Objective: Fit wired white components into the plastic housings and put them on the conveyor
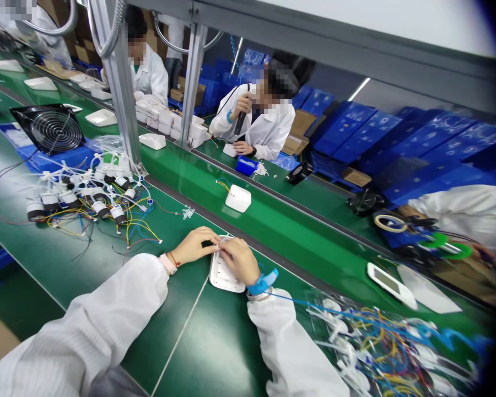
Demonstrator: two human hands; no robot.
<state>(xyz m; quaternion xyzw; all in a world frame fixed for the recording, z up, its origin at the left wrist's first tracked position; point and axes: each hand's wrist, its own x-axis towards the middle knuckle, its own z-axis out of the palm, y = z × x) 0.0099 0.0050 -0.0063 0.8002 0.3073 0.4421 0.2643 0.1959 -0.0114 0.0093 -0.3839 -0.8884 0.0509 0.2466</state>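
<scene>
Head camera view: both hands work at the upper end of a white plastic housing (227, 275) lying on a green surface (165, 325). The left grip (216, 246) and right grip (220, 249) meet there, fingers bent close together (whether they pinch anything is hidden). Wired black-and-white motors (99, 205) lie in a heap to the left.

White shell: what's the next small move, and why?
Perhaps ease the right hand back slightly from the white shell. Its fingers meet those of the left hand at the shell's far end, and it covers part of the shell, so what the fingertips touch is hard to tell.
</scene>
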